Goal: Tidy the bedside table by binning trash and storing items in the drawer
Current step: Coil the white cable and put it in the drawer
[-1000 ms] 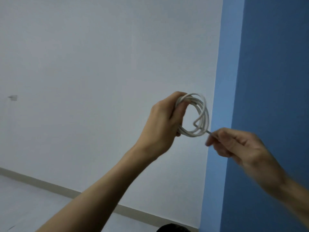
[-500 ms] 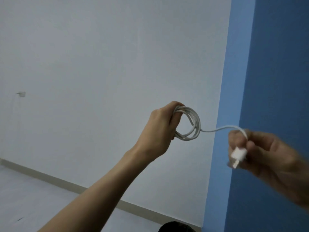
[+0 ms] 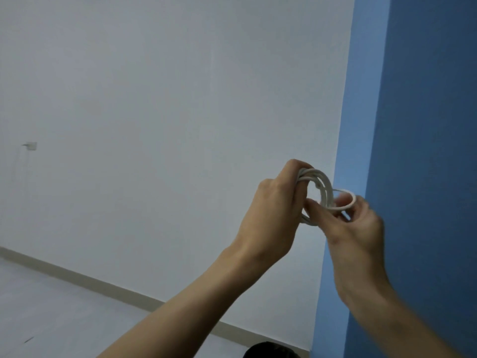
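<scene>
A white charging cable [image 3: 325, 188], wound into a small coil, is held up in front of the wall. My left hand [image 3: 273, 210] grips the coil's left side, fingers curled round the loops. My right hand [image 3: 348, 223] is against the coil's right side and pinches the loose end of the cable, which makes a small extra loop over its fingers. The plug at that end is hidden in the hand. The bedside table, drawer and bin are out of view.
A white wall [image 3: 167, 112] fills the left and middle, with a socket [image 3: 31, 145] far left. A blue wall [image 3: 426, 125] stands at the right. The pale floor [image 3: 51, 306] and skirting run along the bottom left. A dark rounded object [image 3: 268, 351] sits at the bottom edge.
My right hand, which had pulled the cable end and plug out to the right, has come back to the coil and laid the end round it as another loop.
</scene>
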`<action>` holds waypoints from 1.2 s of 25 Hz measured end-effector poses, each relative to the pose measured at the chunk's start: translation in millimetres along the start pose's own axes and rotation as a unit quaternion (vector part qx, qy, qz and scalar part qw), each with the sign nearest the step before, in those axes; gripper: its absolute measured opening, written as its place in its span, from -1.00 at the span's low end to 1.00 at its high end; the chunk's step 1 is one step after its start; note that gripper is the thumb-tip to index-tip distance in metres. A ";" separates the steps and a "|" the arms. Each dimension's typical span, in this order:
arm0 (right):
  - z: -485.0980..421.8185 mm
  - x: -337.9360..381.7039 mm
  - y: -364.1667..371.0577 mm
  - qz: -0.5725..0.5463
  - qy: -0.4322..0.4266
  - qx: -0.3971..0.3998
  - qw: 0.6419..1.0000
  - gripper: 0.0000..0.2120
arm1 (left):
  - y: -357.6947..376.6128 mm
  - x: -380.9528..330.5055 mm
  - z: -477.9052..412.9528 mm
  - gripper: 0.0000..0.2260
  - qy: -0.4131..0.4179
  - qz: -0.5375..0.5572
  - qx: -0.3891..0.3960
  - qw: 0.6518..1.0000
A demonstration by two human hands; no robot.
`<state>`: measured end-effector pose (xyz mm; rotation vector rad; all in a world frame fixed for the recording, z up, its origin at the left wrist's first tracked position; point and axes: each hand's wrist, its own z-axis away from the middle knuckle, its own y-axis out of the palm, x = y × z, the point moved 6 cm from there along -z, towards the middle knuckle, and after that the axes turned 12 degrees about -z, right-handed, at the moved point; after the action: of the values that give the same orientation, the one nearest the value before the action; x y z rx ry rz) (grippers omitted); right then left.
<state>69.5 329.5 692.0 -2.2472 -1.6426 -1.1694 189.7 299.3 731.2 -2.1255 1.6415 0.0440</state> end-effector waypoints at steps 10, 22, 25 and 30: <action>-2.4 14.7 12.2 -0.016 0.088 0.294 0.952 -0.55 | -8.9 1.3 -4.6 -0.81 -0.040 0.105 -0.009 0.994; -49.3 58.7 -33.3 0.051 -0.022 0.137 0.989 -0.64 | -14.2 6.5 -7.1 -0.81 -0.046 0.096 -0.008 0.994; -40.4 66.3 -23.0 -0.033 -0.026 0.146 0.988 -0.73 | -10.5 4.9 -5.6 -0.81 -0.022 0.038 -0.003 0.999; -11.6 70.6 5.0 0.071 -0.123 0.311 0.940 -0.62 | -2.5 5.0 -3.5 -0.80 -0.032 0.027 0.024 0.999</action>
<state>75.7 375.2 746.9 -2.0840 -1.5931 -0.2687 192.6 293.9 733.7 -2.0227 1.6457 0.0873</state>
